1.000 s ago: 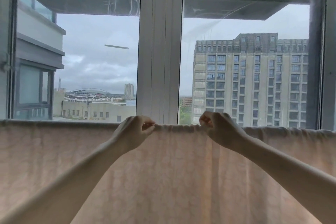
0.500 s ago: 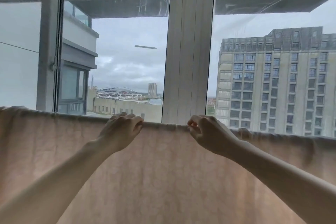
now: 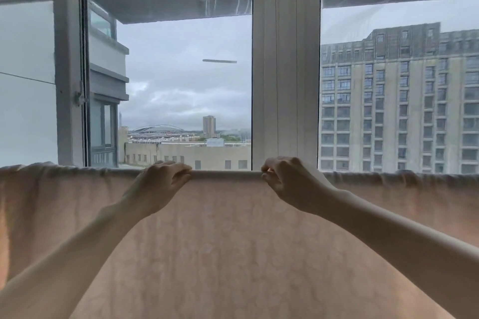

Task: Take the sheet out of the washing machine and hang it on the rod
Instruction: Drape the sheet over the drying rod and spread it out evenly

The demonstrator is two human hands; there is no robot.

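A pale pink sheet [image 3: 228, 235] hangs draped over a horizontal rod that it hides, spanning the whole width of the view. Its top fold is smooth between my hands and bunched into small wrinkles to either side. My left hand [image 3: 160, 184] lies over the top fold with its fingers curled onto the cloth. My right hand [image 3: 287, 181] pinches the top fold a short way to the right. The washing machine is out of view.
Right behind the sheet stands a window wall with a thick white frame post [image 3: 285, 72] between two panes. A window handle [image 3: 80, 97] sits on the left frame. Buildings and grey sky lie beyond the glass.
My view has swung left, so the window post and building shifted right. Both hands stayed on the top fold and moved apart, and the cloth between them is smoother.
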